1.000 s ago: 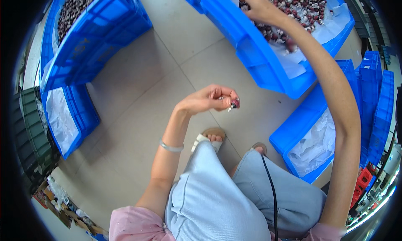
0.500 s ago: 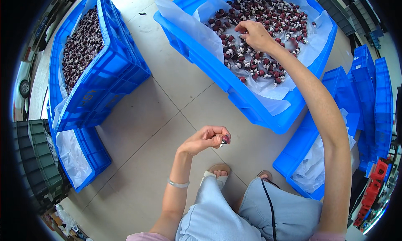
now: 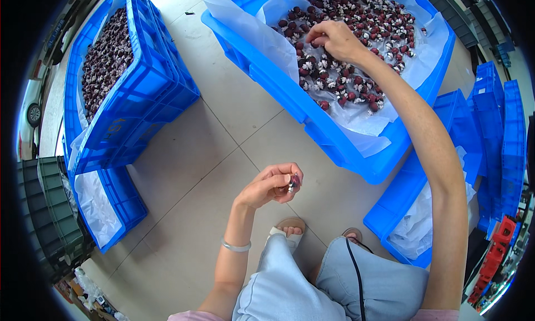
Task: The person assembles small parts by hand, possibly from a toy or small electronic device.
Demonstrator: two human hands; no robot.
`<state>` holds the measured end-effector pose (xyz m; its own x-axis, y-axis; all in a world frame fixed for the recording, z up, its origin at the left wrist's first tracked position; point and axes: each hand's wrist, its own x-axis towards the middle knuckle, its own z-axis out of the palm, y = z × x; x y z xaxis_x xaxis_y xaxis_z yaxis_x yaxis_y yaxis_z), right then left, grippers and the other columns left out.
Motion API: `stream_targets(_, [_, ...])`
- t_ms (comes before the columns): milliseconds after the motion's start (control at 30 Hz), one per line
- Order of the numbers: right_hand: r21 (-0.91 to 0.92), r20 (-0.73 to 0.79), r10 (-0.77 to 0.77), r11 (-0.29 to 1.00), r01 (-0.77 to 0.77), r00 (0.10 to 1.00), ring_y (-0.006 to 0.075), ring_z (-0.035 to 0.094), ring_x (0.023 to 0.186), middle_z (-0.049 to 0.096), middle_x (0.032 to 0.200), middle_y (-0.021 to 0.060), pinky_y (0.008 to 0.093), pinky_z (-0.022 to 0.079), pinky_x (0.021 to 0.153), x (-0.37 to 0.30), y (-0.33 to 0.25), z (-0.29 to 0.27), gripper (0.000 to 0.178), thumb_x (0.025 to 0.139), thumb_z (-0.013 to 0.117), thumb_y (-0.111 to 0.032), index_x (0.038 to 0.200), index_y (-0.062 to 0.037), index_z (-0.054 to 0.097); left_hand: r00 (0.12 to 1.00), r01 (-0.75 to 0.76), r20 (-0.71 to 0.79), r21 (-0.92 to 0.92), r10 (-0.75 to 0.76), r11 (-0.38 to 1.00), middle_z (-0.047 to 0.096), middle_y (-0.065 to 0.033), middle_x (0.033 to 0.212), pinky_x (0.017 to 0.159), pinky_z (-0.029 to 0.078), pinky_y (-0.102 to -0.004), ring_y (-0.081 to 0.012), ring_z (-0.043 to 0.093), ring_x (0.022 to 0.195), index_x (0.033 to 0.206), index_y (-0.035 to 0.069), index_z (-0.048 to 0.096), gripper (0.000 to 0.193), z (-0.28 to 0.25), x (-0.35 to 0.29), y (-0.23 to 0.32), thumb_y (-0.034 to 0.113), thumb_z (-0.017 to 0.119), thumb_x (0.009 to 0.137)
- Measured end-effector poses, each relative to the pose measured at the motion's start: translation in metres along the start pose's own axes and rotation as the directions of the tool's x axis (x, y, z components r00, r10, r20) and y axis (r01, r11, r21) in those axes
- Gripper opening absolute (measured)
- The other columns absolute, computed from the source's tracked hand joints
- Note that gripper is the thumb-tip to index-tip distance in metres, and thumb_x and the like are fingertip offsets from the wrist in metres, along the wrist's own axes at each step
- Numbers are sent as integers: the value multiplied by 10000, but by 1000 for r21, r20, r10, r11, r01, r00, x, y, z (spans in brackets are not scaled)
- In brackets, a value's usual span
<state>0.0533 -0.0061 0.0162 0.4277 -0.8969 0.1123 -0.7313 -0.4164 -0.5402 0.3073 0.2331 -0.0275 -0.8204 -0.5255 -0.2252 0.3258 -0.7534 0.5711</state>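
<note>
My left hand (image 3: pixel 272 185) is closed around a small dark-red, round piece (image 3: pixel 294 181) with white bits on it, held above the floor in front of my knees. My right hand (image 3: pixel 336 39) reaches into the large blue crate (image 3: pixel 262 78) ahead. Its fingers are bent down at the pieces, thumb and forefinger close together; what they pinch, if anything, is hidden. Dark-red round pieces with white tufts (image 3: pixel 348 78) lie spread over the translucent white liner (image 3: pixel 370 145) inside that crate.
At the left, stacked blue crates (image 3: pixel 161 70) hold many similar dark pieces (image 3: pixel 108 64) on top. A lower blue crate (image 3: pixel 131 201) has white liner in it. To the right stand another lined crate (image 3: pixel 384 218) and upright blue crates (image 3: pixel 510 148). Grey bins (image 3: pixel 50 204) sit far left.
My right hand has shifted slightly left and away from me over the pieces. My left hand has moved a little left, its fingers turning the held piece.
</note>
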Motion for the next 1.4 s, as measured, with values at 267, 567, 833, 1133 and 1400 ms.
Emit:
stream_targets(267, [537,79,-23,843,-23,997,86,592,781,646,839,20,221,461,710,-56,-99,-67,174,896,558,-81,1010,-29,679,943,-251,-223,3,245,968,525,-125,770,358,262,-200,-135,474,564,873,-25,540,317,27,-6,20,283,491,820])
stream_targets(567, [563,301,-215,826,9,929,188,637,762,639,806,120,292,500,695,-121,-175,-52,142,795,576,26,897,10,674,854,-384,-368,33,369,923,476,-35,722,371,221,-153,-52,410,570,938,-11,562,320,81,-6,34,306,587,904])
stream_targets(833, [345,290,-266,925,159,919,165,578,806,585,859,85,277,483,687,-131,-172,-41,224,768,588,43,965,-9,683,898,-331,-311,-8,312,944,454,45,668,420,191,-170,-24,357,535,998,22,589,240,78,2,18,228,634,883])
stream_targets(1133, [160,46,99,982,-105,994,153,614,756,655,945,99,296,495,702,-86,-82,-51,221,820,584,-50,1024,-21,664,915,-308,-298,-88,270,947,481,31,732,402,208,-153,-26,358,558,1036,3,556,338,68,8,11,290,635,875])
stream_targets(1400, [-43,185,-182,980,193,966,294,554,974,558,1047,140,371,458,853,-76,-48,7,496,720,697,-49,1191,-50,543,959,-222,-245,-328,144,918,460,30,742,413,184,-158,-34,347,587,973,67,562,233,54,9,0,281,606,893])
